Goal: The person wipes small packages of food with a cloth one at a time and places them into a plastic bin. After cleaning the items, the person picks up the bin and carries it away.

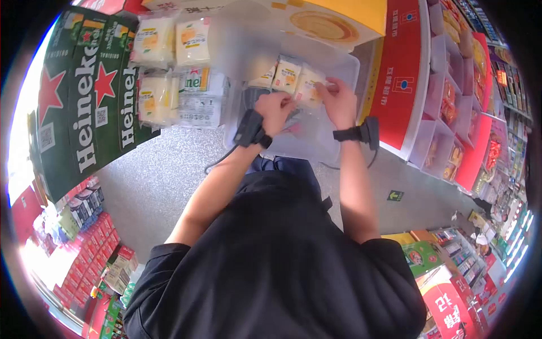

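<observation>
A translucent plastic bin stands in front of the body, with small white-and-yellow packets inside. My right hand has its fingers closed on the right edge of a packet. Near the lower left corner of that packet is my left hand, its thumb and fingers pinched together; whether it grips the packet's edge is too small to tell. Another packet lies just left of the held one. A reddish item shows at the bin's bottom, partly hidden by my left hand.
Larger clear bags of white packets sit on a carton at the left. Green Heineken cartons stand farther left. A yellow box is behind the bin, and a red shelf side with snack compartments is at the right.
</observation>
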Tool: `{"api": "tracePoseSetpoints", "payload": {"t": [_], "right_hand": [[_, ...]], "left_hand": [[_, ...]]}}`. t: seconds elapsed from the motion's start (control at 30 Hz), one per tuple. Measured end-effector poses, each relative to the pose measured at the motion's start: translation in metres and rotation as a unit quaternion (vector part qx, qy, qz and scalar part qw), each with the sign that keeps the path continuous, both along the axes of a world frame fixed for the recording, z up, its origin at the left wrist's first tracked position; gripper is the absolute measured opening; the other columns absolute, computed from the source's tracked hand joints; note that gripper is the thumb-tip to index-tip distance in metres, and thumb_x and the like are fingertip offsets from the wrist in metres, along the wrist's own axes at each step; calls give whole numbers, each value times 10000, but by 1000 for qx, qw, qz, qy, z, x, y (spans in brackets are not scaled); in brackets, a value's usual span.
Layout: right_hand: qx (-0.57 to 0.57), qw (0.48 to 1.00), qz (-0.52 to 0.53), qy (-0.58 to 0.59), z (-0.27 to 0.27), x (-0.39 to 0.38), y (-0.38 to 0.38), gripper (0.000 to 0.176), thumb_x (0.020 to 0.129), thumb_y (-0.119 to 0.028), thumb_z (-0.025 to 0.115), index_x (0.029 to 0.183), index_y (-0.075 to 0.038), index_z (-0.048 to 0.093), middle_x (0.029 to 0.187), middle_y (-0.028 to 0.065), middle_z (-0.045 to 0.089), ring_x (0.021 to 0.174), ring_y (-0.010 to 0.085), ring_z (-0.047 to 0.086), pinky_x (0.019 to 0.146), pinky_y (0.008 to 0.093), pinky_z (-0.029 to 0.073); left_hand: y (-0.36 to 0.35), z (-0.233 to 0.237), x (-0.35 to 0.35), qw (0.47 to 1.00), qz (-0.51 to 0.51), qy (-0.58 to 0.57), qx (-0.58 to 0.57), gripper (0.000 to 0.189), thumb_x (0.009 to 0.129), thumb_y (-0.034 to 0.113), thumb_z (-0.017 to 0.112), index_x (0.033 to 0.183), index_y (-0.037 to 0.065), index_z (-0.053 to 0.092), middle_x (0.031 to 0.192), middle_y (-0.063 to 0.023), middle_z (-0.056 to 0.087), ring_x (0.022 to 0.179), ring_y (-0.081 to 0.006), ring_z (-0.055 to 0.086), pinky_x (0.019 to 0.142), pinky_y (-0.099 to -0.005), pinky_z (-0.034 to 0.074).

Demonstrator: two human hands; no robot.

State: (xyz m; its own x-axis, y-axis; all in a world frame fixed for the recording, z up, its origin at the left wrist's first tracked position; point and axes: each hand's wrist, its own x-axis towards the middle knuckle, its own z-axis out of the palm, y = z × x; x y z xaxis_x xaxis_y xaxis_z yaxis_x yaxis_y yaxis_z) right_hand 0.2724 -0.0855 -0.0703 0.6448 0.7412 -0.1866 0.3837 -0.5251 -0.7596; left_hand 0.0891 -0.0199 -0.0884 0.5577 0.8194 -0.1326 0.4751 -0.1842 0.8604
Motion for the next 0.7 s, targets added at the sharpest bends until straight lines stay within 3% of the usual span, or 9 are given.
{"api": "tracePoseSetpoints", "payload": {"t": [0.1, 0.13, 0.27, 0.37, 0.47, 0.57, 0.67, 0.7], "right_hand": [[-38, 994, 16, -103, -21, 11, 5, 447, 818, -309, 742, 1140, -7, 674, 862, 174, 718, 797, 352, 698, 718, 427, 553], [-45, 988, 28, -148, -31, 12, 9, 455, 806, -266, 720, 1169, -1, 653, 955, 198, 702, 870, 374, 684, 756, 450, 551], [-102, 970, 24, -219, -46, 2, 25, 391, 815, -219, 682, 1124, 16, 633, 1028, 251, 653, 906, 408, 670, 764, 472, 558], [-146, 972, 4, -185, -45, 0, 30, 426, 846, -282, 658, 1153, 12, 637, 1036, 250, 679, 966, 412, 662, 825, 496, 541], [-200, 965, 7, -168, -41, 1, 32, 365, 841, -281, 662, 1075, -1, 663, 1000, 250, 683, 990, 406, 659, 823, 499, 542], [-290, 946, 35, -137, -45, 4, 39, 314, 841, -277, 665, 988, 0, 679, 974, 250, 685, 981, 409, 658, 827, 491, 539], [-277, 903, 169, -282, -118, 23, 35, 294, 842, -272, 665, 941, 4, 687, 976, 256, 685, 953, 415, 657, 839, 495, 530], [-262, 916, 126, -276, -117, 23, 33, 337, 849, -298, 667, 959, 20, 674, 997, 264, 679, 993, 431, 634, 882, 497, 510]], "left_hand": [[6, -27, 32, 992, -60, 103, 42, 198, 846, 230, 721, 896, 40, 744, 825, -168, 712, 766, -345, 698, 722, -423, 555], [4, -33, 37, 990, -53, 120, 53, 201, 856, 251, 699, 843, 56, 744, 791, -155, 708, 749, -357, 687, 724, -440, 551], [14, -54, 50, 976, -111, 172, 68, 285, 884, 295, 645, 852, 28, 739, 768, -222, 682, 784, -403, 686, 713, -472, 552], [17, -60, 55, 974, -102, 190, 75, 292, 900, 309, 626, 904, 36, 731, 827, -219, 698, 809, -400, 694, 725, -485, 559], [17, -58, 60, 956, -120, 253, 90, 170, 865, 253, 678, 923, 102, 733, 827, -152, 710, 799, -354, 697, 736, -446, 556], [15, -64, 61, 944, -145, 277, 109, 191, 882, 276, 653, 939, 111, 732, 884, -153, 715, 848, -339, 701, 744, -446, 556], [11, -81, 60, 960, -133, 223, 102, 192, 873, 243, 614, 949, 117, 737, 920, -157, 713, 914, -342, 693, 790, -448, 549], [13, -87, 59, 963, -125, 212, 109, 192, 866, 230, 610, 954, 117, 737, 922, -155, 713, 925, -343, 690, 800, -451, 547]]}}
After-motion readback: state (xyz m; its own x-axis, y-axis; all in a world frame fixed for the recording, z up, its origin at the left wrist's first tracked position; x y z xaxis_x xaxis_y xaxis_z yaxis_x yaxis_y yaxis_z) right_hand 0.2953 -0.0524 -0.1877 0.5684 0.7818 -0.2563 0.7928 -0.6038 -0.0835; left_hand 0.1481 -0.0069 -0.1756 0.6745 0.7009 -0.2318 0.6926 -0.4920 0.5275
